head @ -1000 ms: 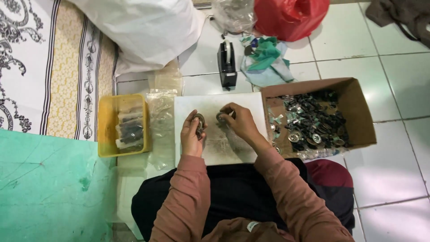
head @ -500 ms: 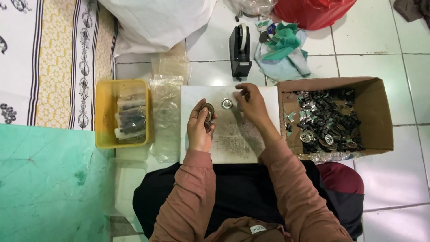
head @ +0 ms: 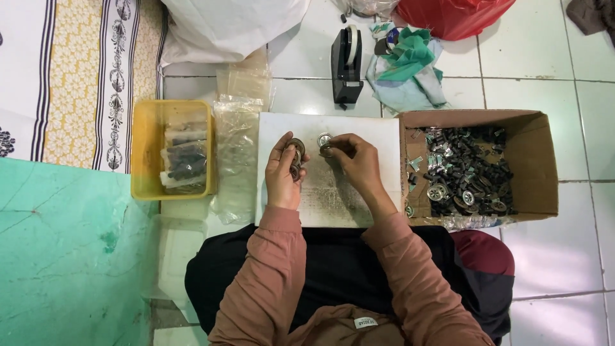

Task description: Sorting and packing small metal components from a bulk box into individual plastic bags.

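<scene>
My left hand (head: pixel 283 176) is closed around a short stack of small round metal wheels (head: pixel 295 151), held over a white board (head: pixel 359 198) on my lap. My right hand (head: pixel 356 157) pinches one more round metal wheel (head: pixel 325 141) between its fingertips, just right of the stack. The two hands are a few centimetres apart above the upper half of the board.
A cardboard box (head: pixel 538 160) of black and metal caster parts stands at the right. On the left is a yellow tray (head: pixel 144 154) with filled bags, beside clear plastic bags (head: pixel 236 154). A black tape dispenser (head: pixel 346 64), cloths and a red bag (head: pixel 455 16) lie beyond.
The right hand has drawn back from the board's upper edge, closer to the left hand, with a wheel in its fingers. The camera view has shifted slightly.
</scene>
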